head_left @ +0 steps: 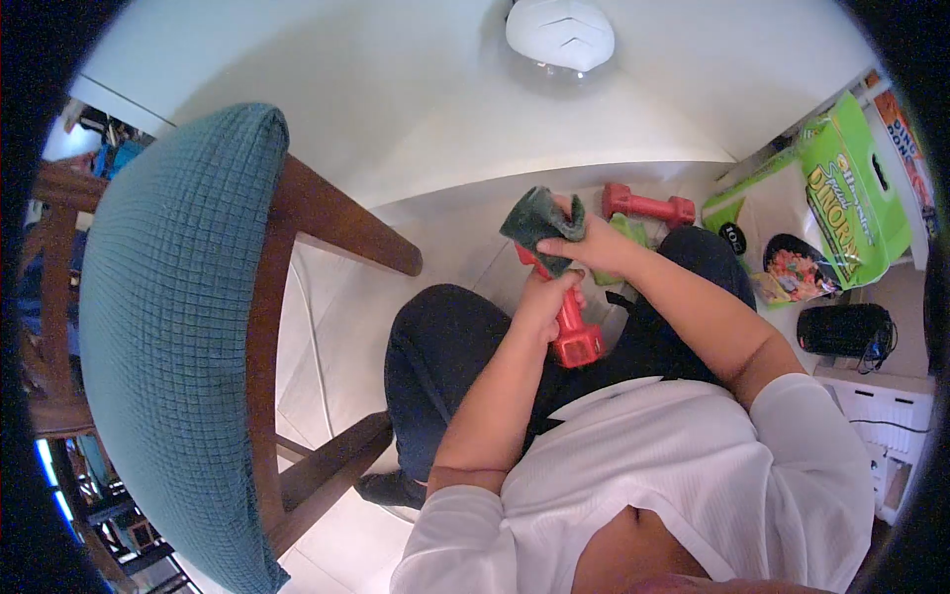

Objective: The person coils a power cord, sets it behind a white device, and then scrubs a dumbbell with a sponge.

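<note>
My left hand (549,305) is wrapped round the handle of a red dumbbell (579,345), held tilted above my lap. Its near head shows below my fingers, while the far head is mostly covered by a dark green cloth (535,220). My right hand (597,245) grips that cloth in a bunch, pressing it at the dumbbell's far end. Another red dumbbell (648,206) lies on the floor by the wall, beyond my right hand. Close to it is a light green crumpled thing (625,236), partly hidden by my right forearm.
On the left stands a wooden chair (346,213) with a teal padded cover (178,327). A white cable (315,356) runs along the floor. To the right are a green printed bag (851,198), a black device (843,332) and a white unit (891,426). A white dome-shaped appliance (560,35) is ahead.
</note>
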Demonstrator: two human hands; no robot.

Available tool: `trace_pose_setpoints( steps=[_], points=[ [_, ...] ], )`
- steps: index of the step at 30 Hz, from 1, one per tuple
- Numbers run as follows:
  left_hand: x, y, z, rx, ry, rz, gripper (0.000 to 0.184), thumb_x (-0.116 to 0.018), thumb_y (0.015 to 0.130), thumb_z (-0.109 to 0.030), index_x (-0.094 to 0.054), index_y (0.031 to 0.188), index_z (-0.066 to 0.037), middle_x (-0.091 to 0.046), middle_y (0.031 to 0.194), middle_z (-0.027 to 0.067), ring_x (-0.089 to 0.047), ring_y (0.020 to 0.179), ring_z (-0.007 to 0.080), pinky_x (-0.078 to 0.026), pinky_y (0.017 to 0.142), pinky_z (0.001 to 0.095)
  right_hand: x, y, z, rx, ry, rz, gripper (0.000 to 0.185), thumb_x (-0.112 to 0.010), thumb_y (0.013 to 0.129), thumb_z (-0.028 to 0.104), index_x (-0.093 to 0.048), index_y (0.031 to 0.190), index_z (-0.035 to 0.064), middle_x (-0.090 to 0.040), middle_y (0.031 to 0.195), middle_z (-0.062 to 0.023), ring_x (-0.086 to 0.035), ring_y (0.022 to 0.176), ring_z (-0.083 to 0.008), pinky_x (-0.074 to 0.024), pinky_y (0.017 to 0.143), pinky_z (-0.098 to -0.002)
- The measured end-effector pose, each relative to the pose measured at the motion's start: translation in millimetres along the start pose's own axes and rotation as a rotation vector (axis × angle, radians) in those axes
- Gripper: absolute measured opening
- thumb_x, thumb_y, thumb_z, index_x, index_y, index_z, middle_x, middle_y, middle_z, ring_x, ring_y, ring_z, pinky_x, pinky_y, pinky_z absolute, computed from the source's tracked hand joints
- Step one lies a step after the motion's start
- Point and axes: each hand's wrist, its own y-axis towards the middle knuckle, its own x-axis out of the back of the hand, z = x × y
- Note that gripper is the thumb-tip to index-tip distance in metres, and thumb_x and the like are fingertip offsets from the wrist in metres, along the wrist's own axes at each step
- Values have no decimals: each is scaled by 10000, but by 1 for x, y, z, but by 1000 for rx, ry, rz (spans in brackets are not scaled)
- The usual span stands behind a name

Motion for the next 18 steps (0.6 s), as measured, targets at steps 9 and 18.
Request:
trace_pose_setpoints(
  steps=[9,18],
  points=[
    [11,20,8,26,46,-16,129,-541,715,-66,-495,836,-62,-490,603,46,-487,470,174,-448,436,312,-15,16,-28,-46,-350,-126,277,-553,801,256,-511,977,46,-570,794,-137,-544,745,-205,-423,694,-326],
    [14,32,21,103,38,-71,106,-553,719,-81,-483,799,-83,-489,585,41,-482,460,173,-425,411,315,-23,35,-69,-142,-227,-249,367,-553,766,252,-490,1042,17,-587,891,-199,-571,843,-341,-450,729,-392]
  ],
)
